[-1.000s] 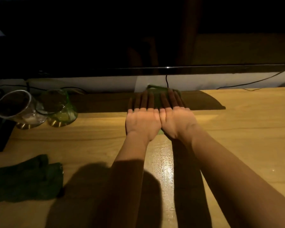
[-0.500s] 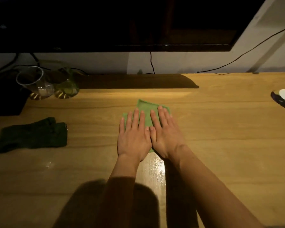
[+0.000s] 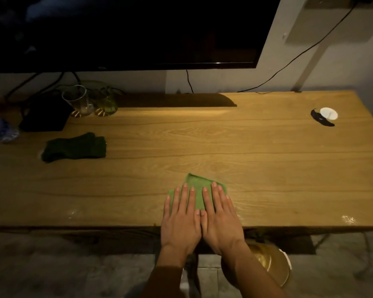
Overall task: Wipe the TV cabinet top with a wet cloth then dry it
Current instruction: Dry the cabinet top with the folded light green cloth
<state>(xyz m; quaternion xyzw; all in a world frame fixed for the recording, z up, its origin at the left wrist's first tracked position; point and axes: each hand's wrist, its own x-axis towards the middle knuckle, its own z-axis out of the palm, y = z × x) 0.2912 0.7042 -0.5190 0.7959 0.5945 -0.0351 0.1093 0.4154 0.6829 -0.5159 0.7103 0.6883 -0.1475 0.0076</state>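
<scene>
A light green cloth point(image 3: 197, 186) lies on the wooden TV cabinet top point(image 3: 267, 168), close to its front edge. My left hand point(image 3: 180, 220) and my right hand point(image 3: 221, 220) press flat on the cloth side by side, fingers stretched forward and thumbs touching. Both palms reach over the front edge, and most of the cloth is hidden under them. A second, dark green cloth point(image 3: 73, 147) lies crumpled at the left of the top, away from both hands.
A dark TV point(image 3: 127, 31) hangs over the back. At the back left stand a clear glass point(image 3: 78, 102), a green glass point(image 3: 107, 104) and a black box point(image 3: 44, 117). A white disc point(image 3: 328, 113) lies at the right. A golden bowl point(image 3: 271, 263) sits on the floor.
Both hands have drawn the light green cloth from the back of the top, under the TV, toward me to the front edge. The view has pulled back and shows the whole top.
</scene>
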